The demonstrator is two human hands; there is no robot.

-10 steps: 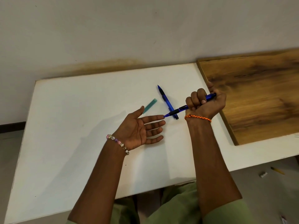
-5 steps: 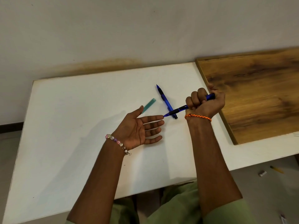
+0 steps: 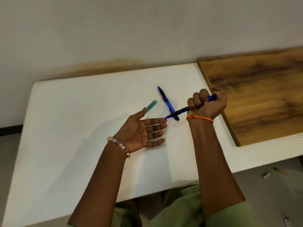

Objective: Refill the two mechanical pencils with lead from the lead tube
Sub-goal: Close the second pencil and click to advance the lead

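My right hand grips a blue mechanical pencil in a fist, thumb at its back end, tip aimed left and down. The tip meets the index fingertip of my left hand, which lies palm up with straight fingers on the white table. A second blue mechanical pencil lies on the table behind the held one, tip pointing away from me. The teal lead tube lies just beyond my left thumb.
A wooden board covers the table's right end, right beside my right hand. The wall runs along the table's far edge. A pencil stub and a small grey item lie on the floor at right.
Almost nothing has moved. Both hands hold the same pose, with the pencil tip still against my left fingertips.
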